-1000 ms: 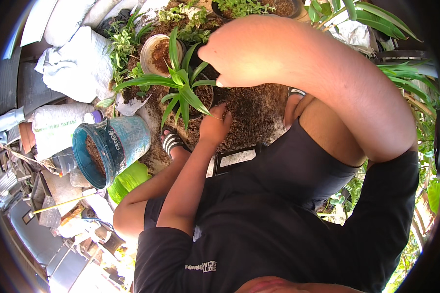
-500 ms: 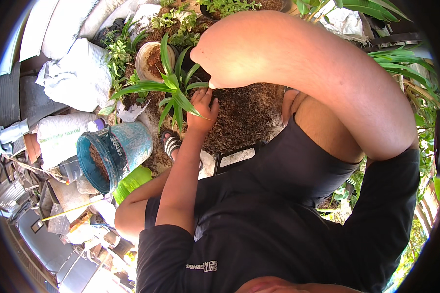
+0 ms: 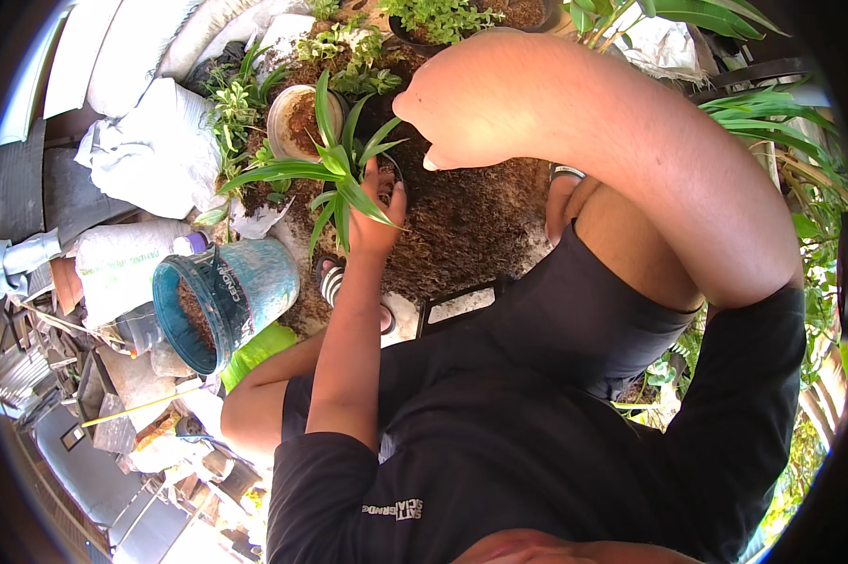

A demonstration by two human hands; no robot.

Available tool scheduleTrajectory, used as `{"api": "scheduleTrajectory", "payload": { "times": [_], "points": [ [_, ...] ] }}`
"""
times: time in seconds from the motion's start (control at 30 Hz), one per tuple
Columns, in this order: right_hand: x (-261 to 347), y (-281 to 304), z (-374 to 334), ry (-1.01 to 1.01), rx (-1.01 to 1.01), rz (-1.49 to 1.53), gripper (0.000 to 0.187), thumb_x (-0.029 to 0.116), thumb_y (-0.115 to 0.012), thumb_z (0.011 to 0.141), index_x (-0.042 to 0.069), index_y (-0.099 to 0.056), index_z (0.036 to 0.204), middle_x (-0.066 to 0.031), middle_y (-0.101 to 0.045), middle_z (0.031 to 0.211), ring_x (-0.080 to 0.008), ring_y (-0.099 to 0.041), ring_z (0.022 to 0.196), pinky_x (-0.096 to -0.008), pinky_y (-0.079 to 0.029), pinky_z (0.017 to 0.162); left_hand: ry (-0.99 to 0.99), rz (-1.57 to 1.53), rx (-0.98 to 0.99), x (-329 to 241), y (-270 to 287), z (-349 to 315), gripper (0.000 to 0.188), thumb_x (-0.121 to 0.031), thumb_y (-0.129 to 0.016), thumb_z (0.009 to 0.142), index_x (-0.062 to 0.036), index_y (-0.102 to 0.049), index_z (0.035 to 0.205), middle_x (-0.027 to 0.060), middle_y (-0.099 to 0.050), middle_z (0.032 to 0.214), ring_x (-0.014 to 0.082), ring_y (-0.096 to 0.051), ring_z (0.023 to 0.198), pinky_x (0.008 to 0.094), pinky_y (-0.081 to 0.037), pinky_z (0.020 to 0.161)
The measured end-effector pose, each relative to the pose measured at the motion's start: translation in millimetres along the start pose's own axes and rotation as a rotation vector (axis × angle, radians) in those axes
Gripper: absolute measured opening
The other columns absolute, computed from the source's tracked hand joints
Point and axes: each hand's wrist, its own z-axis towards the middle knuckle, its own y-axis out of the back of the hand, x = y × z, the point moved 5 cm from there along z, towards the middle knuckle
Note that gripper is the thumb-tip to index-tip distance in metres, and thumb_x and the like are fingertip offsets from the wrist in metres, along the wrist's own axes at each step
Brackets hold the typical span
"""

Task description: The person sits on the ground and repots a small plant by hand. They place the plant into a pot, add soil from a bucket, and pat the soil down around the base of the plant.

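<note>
Left hand [image 3: 372,221] reaching forward into a small dark plastic pot [image 3: 384,179], fingers curled around the base of a green strap-leaved plant [image 3: 335,174] and the pot's rim, holding both; the plant stands roughly upright in the pot, its long leaves arching out over the hand. Right hand [image 3: 462,117] raised close to the camera above the pot, fingers drawn together into a loose fist; whether it holds anything cannot be told. The pot rests on a mound of brown fibrous potting soil [image 3: 466,221] spread on the ground; beside it, to the left, a round cream-coloured pot [image 3: 290,117] filled with soil; nearer the person, a blue-green plastic bucket [image 3: 227,301] lying tilted on its side, soil inside; white filled sacks [image 3: 147,155] further left; a striped sandal [image 3: 330,279] just below the left hand.
</note>
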Motion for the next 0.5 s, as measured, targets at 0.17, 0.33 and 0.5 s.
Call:
{"api": "scheduleTrajectory", "payload": {
  "times": [0.17,0.33,0.5],
  "points": [
    [-1,-3,4,0.002,-0.033,0.0,0.034,0.032,-0.07,0.091,0.003,-0.071,0.11,-0.0142,-0.074,0.096,-0.0327,-0.073,0.093,-0.0473,-0.059,0.082,0.089,-0.092,-0.094,13,15,3,0.068,-0.013,-0.068,0.091,-0.0034,-0.043,0.154,0.0123,-0.074,0.095,0.0189,-0.072,0.077,0.0328,-0.057,0.07],
    [2,1,4,0.003,-0.031,-0.01,0.033,0.031,-0.071,0.09,0.003,-0.072,0.108,-0.0143,-0.074,0.096,-0.0325,-0.073,0.092,-0.0475,-0.059,0.081,0.199,-0.283,-0.114,50,20,7,0.071,-0.016,-0.069,0.092,0.0008,-0.04,0.155,0.0108,-0.073,0.095,0.0145,-0.07,0.073,0.03,-0.055,0.067],
    [2,5,2,0.063,0.02,0.027,0.035,0.032,-0.071,0.09,0.002,-0.072,0.109,-0.0153,-0.075,0.098,-0.0329,-0.073,0.092,-0.0479,-0.059,0.08,0.275,-0.459,-0.087,49,29,6,0.074,-0.013,-0.066,0.097,0.0038,-0.029,0.159,0.0104,-0.073,0.1,0.0139,-0.07,0.079,0.0276,-0.054,0.067]
  ]
}}
